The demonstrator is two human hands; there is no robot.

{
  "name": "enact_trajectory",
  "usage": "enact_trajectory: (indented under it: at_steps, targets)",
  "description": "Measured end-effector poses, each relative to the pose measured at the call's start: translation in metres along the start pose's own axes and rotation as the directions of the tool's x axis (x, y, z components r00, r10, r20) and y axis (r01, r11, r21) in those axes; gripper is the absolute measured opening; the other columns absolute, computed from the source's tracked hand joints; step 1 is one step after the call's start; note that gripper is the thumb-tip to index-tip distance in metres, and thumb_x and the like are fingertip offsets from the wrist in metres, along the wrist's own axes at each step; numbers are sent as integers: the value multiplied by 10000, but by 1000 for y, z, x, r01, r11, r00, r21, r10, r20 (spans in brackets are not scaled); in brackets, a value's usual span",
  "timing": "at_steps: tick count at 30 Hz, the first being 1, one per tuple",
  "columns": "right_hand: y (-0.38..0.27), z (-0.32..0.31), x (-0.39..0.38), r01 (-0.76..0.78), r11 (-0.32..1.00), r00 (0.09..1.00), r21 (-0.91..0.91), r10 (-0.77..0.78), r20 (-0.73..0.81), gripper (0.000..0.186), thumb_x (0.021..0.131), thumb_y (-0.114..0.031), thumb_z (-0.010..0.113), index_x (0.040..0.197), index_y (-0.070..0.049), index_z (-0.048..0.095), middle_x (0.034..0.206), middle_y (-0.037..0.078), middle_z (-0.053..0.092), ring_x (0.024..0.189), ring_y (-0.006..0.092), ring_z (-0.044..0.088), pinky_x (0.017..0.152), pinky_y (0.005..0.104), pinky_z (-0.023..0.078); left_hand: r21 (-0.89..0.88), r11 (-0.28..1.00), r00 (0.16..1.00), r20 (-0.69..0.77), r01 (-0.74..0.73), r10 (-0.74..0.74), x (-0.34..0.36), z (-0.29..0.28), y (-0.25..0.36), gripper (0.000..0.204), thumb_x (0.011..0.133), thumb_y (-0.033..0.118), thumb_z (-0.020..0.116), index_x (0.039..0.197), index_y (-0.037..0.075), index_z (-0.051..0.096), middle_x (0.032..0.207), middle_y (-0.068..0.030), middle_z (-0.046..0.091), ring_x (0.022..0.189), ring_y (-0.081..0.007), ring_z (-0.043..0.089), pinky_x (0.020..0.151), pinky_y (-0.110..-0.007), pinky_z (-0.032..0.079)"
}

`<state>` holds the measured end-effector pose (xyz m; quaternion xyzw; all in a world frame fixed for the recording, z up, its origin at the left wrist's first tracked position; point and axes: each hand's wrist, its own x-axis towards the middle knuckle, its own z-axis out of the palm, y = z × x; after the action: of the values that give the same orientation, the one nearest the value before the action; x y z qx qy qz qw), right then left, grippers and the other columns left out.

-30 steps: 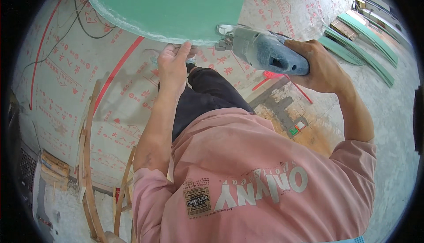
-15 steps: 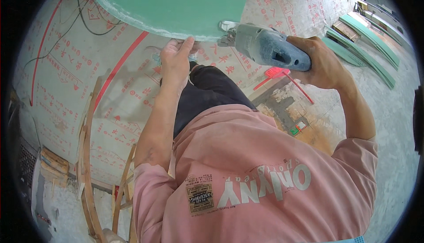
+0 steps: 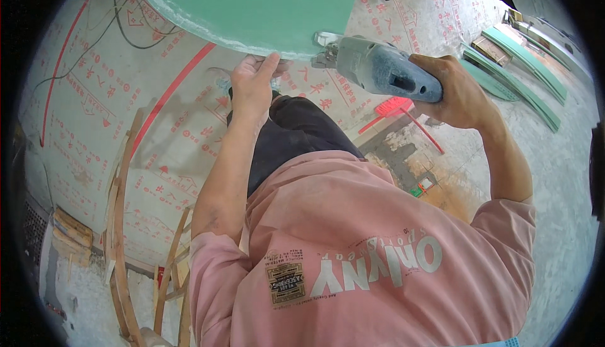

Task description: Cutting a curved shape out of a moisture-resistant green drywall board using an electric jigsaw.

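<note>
A broad, flat green board with a curved, white-dusted edge [image 3: 252, 6] extends ahead of the person. At its near right corner is a dusty blue-grey handheld power saw [image 3: 384, 69], its rear grasped by the right hand [image 3: 459, 92]. The left hand [image 3: 253, 85] holds the board's curved edge (fingertips partly hidden).

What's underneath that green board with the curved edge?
Under the green, curved-edged board, the left hand has its fingers partly hidden. Pale floor covering with red print shows beyond its edge; whatever lies directly below is covered.
</note>
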<state>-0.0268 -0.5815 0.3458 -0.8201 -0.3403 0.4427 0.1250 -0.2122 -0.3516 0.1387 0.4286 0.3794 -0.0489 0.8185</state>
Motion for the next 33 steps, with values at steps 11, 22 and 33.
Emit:
enact_trajectory:
  at_steps: [11,22,33]
  targets:
    - [-3,-3,2,-20,999,1000,30,19,23,321,724,-55,708,1038,-1,671,816,222,672,705,388,645,716,430,525,-2,1000,1000,-17,6,-6,2,-1,-2,334,990,199,726,1177,-59,622,1053,-125,723,920,-192,689,903,-348,529]
    - [-2,2,4,-34,998,999,46,34,2,293,668,-76,725,940,-15,632,724,180,596,659,355,576,710,399,490,-16,1000,999,-45,-14,13,1,1,-2,267,998,143,683,1125,-89,644,1023,-155,744,901,-199,718,877,-330,545]
    - [-2,0,2,-13,1000,1000,17,12,16,272,742,-52,691,1005,5,654,751,201,636,660,360,609,685,421,508,-16,1000,999,-50,-18,17,1,2,-3,310,988,174,703,1129,-94,637,1027,-161,738,917,-210,718,894,-341,547]
